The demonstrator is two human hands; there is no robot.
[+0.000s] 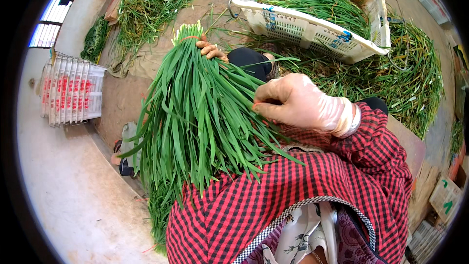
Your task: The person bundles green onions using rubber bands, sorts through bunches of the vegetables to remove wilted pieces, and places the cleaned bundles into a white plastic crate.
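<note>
Leaf bundle (195, 102): smooth blades, slight gloss. Its red band (190, 38): looks like rubber. Large crate (312, 27): white plastic, moulded with slots, scuffed. Stacked crates (73, 90): white plastic, latticed. Checked garment (293, 181): matt woven cloth, softly creased. Printed scarf (304, 225): thin, smooth cloth. Stalk heap (415, 76): rough, straw-like. Pale floor (73, 181): hard, mostly smooth, stained.

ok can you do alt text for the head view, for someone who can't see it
A left hand grips a bundle of long green leaves, tied with a reddish band near its pale ends, while the curled right hand is at the leaves' right side. Beyond, a white crate holds more greens, with loose heaps nearby.
</note>
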